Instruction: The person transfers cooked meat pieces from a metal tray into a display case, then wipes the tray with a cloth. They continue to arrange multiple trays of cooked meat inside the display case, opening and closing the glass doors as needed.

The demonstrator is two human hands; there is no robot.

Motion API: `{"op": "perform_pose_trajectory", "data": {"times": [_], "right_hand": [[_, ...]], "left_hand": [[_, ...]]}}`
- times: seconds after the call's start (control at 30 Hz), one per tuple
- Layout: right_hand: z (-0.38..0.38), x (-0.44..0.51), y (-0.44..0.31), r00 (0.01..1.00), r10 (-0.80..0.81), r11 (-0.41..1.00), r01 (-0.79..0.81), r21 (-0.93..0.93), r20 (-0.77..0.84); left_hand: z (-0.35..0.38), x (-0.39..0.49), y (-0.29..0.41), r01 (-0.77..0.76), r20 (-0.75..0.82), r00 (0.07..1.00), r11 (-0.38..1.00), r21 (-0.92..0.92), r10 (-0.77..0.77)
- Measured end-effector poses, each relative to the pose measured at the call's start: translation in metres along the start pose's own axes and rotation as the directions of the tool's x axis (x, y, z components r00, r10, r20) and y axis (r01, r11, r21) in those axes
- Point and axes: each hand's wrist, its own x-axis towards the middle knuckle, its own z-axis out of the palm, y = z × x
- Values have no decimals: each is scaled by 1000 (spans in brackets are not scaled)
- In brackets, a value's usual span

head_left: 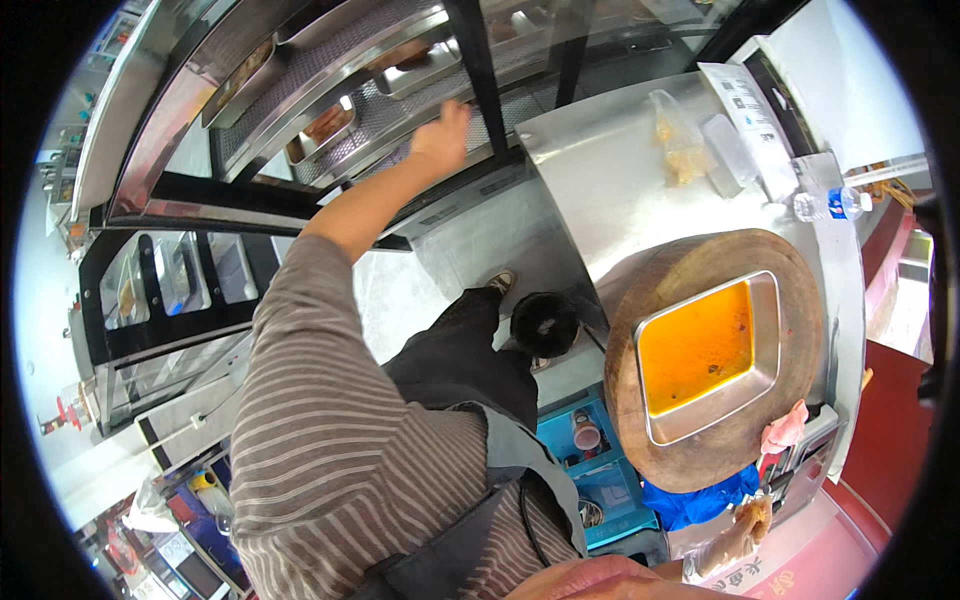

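Note:
My left hand [442, 142], bare and slightly blurred, reaches to the open side of a glass display case [319, 206]. It is near a perforated metal shelf; no object shows in it, and its finger pose is unclear. My right hand [727, 536] is at the lower right in a clear plastic glove, its fingers partly curled; whether it holds anything is unclear. A rectangular steel tray [765, 375] of orange liquid with dark bits rests on a round wooden chopping block [705, 469]. Metal trays of brown food [326, 126] stand on the case's shelves.
The steel counter [592, 172] carries a plastic bag of yellowish food [682, 154], a clear plastic container [729, 156] and a plastic bottle [832, 204]. A pink cloth [784, 427] and blue bag [697, 495] lie beside the block. A black bin [544, 324] stands on the floor near my feet.

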Motion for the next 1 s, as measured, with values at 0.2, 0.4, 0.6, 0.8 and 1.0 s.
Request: {"op": "perform_pose_trajectory", "data": {"times": [0.2, 0.4, 0.6, 0.8, 1.0], "right_hand": [[14, 12, -19, 999, -15, 997, 10, 81, 53], [19, 5, -27, 999, 10, 999, -8, 47, -31], [-10, -13, -11, 992, 29, 996, -17, 91, -124], [-5, -18, -10, 978, 58, 994, -39, 100, -200], [34, -8, -57, 986, 37, 993, -17, 120, -164]], "left_hand": [[-16, 47, -27, 308, -198, 888, 856, -415, -415], [25, 135, -44, 133, 187, 525, -137, -982, -830], [50, 165, -41, -390, -170, 798, -279, -878, -579], [52, 184, -17, -246, 156, 885, -727, -641, -438], [52, 231, 10, 18, 112, 708, -140, -990, -697]]}}
